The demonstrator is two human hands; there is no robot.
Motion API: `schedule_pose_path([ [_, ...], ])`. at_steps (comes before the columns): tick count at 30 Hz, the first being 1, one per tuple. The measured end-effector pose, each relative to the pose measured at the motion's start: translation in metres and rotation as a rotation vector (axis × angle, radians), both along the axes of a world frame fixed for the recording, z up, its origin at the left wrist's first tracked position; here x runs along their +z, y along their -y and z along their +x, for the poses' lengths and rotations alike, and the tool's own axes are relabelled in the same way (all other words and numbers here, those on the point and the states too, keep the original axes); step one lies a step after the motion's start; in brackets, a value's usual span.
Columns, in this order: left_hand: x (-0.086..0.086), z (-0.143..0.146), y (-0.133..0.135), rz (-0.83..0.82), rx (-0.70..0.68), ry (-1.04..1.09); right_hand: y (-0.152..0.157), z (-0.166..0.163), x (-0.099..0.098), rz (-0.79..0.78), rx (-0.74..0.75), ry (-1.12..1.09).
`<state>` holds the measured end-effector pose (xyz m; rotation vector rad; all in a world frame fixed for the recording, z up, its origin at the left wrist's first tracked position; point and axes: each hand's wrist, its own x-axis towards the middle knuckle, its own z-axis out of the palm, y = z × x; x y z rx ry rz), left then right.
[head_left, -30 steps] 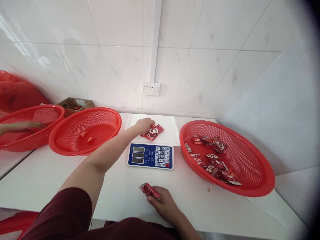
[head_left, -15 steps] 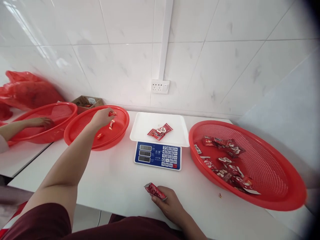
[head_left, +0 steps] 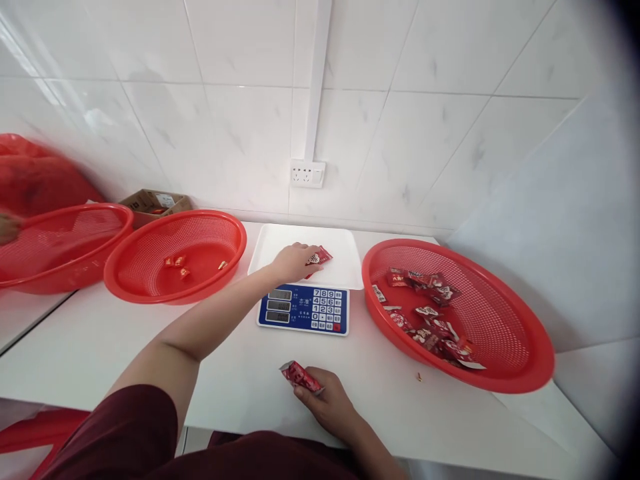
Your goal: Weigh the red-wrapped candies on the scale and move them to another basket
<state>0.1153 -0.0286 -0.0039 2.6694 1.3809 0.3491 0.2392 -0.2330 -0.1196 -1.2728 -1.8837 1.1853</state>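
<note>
My left hand (head_left: pixel 295 262) reaches over the white pan (head_left: pixel 345 270) of a digital scale, its fingers closed around a red snack packet (head_left: pixel 320 256). The fingers partly hide that packet. Below the pan is the scale's blue keypad panel (head_left: pixel 304 310). Near the table's front edge, my right hand (head_left: pixel 330 403) grips another red snack packet (head_left: pixel 301 377), whose silvery end sticks out to the left. To the right of the scale, a red plastic basket (head_left: pixel 520 333) holds several red and dark packets (head_left: pixel 427 337).
Left of the scale stands a red basket (head_left: pixel 120 267) with several small wrapped pieces (head_left: pixel 180 262). Beyond it are a cardboard box (head_left: pixel 145 203), another red basket (head_left: pixel 90 267) and a red plastic bag (head_left: pixel 40 177). A co-worker's hand (head_left: pixel 7 229) shows at the left edge.
My left hand has moved right from the left basket, where it held a small red wrapped piece, to the packet on the scale. My right hand keeps its packet. The co-worker's hand has shifted left.
</note>
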Motion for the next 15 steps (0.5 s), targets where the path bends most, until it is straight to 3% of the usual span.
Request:
schedule_pose_path([
  [3, -0.001, 0.016, -0.004, 0.011, 0.019, 0.004, 0.000, 0.000, -0.001, 0.011, -0.009, 0.003],
  [6, 0.007, 0.006, -0.007, 0.013, 0.043, 0.029, 0.000, 0.000, -0.003, 0.033, -0.009, 0.012],
  [9, 0.024, -0.032, -0.008, 0.067, 0.146, 0.068, -0.001, 0.000, -0.004, 0.048, 0.001, 0.021],
  [12, 0.041, -0.084, -0.006, 0.128, 0.366, 0.102, -0.001, 0.001, -0.003, 0.047, 0.014, 0.024],
  [15, 0.047, -0.113, 0.001, 0.111, 0.411, 0.107, -0.002, 0.001, -0.003, 0.040, 0.026, 0.009],
])
